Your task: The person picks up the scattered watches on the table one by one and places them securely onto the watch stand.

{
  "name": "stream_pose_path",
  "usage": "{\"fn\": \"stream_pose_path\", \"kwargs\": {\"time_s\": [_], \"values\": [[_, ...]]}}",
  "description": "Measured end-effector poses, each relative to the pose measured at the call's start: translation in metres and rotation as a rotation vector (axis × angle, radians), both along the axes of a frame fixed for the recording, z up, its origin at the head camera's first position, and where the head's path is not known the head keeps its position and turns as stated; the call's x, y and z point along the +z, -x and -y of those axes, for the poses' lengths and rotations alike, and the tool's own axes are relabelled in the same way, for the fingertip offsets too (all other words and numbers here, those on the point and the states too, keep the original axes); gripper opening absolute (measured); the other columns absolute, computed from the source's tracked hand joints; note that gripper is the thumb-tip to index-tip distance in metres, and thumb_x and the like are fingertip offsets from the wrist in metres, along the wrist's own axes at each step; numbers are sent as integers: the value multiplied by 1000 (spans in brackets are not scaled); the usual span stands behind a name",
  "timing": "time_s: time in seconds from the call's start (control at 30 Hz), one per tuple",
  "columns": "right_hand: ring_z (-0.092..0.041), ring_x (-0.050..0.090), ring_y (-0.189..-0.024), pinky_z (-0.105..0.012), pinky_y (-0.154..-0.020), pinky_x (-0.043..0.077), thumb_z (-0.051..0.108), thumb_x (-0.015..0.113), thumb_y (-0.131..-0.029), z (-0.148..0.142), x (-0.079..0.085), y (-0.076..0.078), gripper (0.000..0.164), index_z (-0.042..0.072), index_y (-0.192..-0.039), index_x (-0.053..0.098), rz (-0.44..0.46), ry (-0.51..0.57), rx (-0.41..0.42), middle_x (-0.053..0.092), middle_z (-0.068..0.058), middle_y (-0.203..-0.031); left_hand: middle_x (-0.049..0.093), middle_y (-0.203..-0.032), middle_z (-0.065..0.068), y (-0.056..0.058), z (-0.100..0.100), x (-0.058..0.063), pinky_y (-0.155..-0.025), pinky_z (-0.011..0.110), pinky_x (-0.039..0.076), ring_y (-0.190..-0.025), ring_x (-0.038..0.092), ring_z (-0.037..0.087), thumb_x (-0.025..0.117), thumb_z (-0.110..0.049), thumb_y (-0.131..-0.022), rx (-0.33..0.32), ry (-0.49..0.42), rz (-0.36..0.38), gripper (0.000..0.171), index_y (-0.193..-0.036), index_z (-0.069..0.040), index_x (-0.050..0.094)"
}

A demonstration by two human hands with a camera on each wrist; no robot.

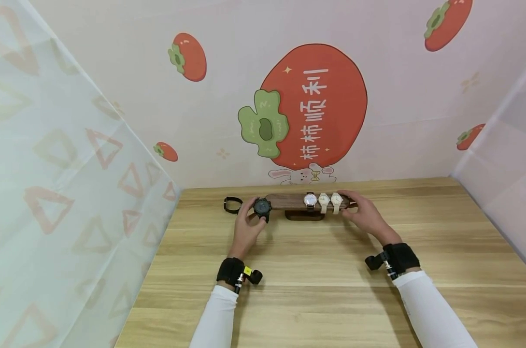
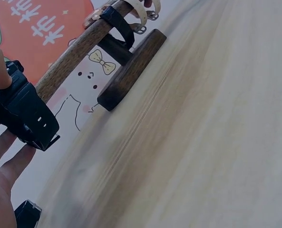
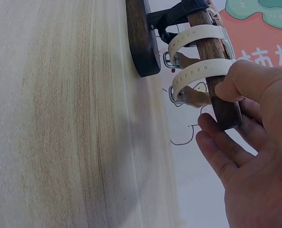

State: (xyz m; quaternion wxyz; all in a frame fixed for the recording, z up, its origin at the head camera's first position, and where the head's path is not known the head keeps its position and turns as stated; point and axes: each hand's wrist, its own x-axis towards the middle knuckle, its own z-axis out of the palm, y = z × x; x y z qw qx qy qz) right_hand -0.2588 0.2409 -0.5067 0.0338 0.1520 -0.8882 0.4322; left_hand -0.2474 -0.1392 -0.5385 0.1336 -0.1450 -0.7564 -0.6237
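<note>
A dark wooden watch stand (image 1: 284, 201) has a horizontal bar over a small base (image 1: 304, 216). Its right part carries a dark-strapped watch (image 1: 310, 199) and two cream watches (image 1: 323, 200). My left hand (image 1: 247, 229) pinches a black watch (image 1: 262, 207) at the bar's left end; the left wrist view shows its buckled strap (image 2: 29, 114) looped in front of that end. On the other side, my right hand (image 1: 367, 216) grips the bar's right end (image 3: 226, 111), the thumb beside the outermost cream strap (image 3: 202, 71).
Left of the left hand, another black watch (image 1: 233, 205) lies on the wooden table (image 1: 306, 290). Close behind the stand rises a pale wall sheet (image 1: 219, 121) printed with persimmons. A similar patterned sheet (image 1: 71, 193) borders the table on the left.
</note>
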Motion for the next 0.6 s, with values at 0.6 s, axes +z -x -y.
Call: {"fn": "stream_pose_path", "kwargs": {"time_s": [0.6], "values": [[-37,63,-115,-53,-95,54,-2,66,-97,-1,0,0,62,5,-157,50,-3,-3,-1,65,-21,-128,48,-159,9,13,-2,-3,-118,52,50,-145,50,32,70,5,-96,0,11,46,68,-155,-25,54]]}}
